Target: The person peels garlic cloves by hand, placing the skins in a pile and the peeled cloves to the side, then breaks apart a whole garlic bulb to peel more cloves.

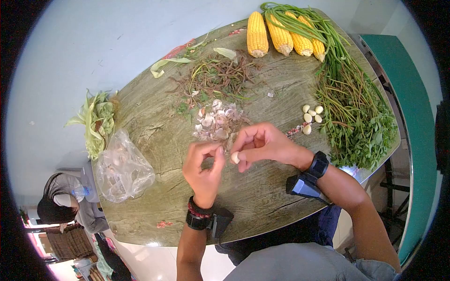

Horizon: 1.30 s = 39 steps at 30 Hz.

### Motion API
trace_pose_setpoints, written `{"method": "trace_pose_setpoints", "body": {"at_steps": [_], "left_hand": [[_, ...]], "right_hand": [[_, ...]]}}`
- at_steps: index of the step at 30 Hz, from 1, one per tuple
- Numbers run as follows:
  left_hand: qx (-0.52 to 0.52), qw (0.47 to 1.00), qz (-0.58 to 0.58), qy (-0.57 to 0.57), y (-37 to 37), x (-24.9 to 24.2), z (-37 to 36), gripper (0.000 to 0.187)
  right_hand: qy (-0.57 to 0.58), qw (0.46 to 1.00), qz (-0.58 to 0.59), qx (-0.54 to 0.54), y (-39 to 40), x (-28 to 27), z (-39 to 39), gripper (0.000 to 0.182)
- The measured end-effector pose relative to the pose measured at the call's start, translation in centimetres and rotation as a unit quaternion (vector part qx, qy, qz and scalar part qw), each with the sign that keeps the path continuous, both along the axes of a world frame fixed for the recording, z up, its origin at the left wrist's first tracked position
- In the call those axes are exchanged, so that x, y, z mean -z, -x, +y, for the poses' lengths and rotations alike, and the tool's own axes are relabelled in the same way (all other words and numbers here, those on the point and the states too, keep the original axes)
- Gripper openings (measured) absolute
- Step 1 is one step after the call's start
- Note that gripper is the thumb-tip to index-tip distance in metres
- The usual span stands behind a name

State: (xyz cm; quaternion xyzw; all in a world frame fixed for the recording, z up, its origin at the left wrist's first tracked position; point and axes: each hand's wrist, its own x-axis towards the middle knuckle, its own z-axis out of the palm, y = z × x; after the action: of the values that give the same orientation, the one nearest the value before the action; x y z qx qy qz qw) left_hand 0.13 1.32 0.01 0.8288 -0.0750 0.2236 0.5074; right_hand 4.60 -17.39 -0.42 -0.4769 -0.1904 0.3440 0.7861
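My right hand [267, 145] pinches a pale garlic clove [235, 158] between thumb and fingers, above the table's near middle. Just left of it, my left hand [204, 171] has thumb and forefinger pressed together; whatever is between them, if anything, is too small to make out. A heap of papery garlic skins [218, 121] lies right beyond both hands. Several peeled garlic cloves [307, 117] sit in a small group to the right.
Beyond the skins is a pile of trimmed stems [220, 75]. Corn cobs [257, 35] and long green beans [300, 25] lie at the back right, leafy greens [356, 126] along the right edge. A clear plastic bag [124, 168] and husks [98, 122] are left; another person [70, 201] is beyond.
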Motion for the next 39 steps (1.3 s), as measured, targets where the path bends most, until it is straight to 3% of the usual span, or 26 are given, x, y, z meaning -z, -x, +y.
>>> {"method": "trace_pose_setpoints", "body": {"at_steps": [11,17,29,39], "left_hand": [[0.060,0.997,-0.036,0.013,0.2,-0.5,0.0,0.034],[0.083,0.994,-0.053,-0.048,0.1,-0.4,0.1,0.038],[0.091,0.995,-0.033,0.018,0.1,-0.3,-0.1,0.032],[0.102,0.994,-0.019,0.031,0.1,-0.2,-0.1,0.029]], "right_hand": [[-0.046,0.997,0.057,0.028,-0.3,0.1,-0.2,0.019],[-0.050,0.997,0.054,0.034,-0.4,0.1,-0.1,0.019],[-0.022,0.998,-0.008,0.050,-0.3,0.8,0.1,0.019],[-0.023,0.999,0.011,0.048,-0.3,0.6,0.1,0.015]]}}
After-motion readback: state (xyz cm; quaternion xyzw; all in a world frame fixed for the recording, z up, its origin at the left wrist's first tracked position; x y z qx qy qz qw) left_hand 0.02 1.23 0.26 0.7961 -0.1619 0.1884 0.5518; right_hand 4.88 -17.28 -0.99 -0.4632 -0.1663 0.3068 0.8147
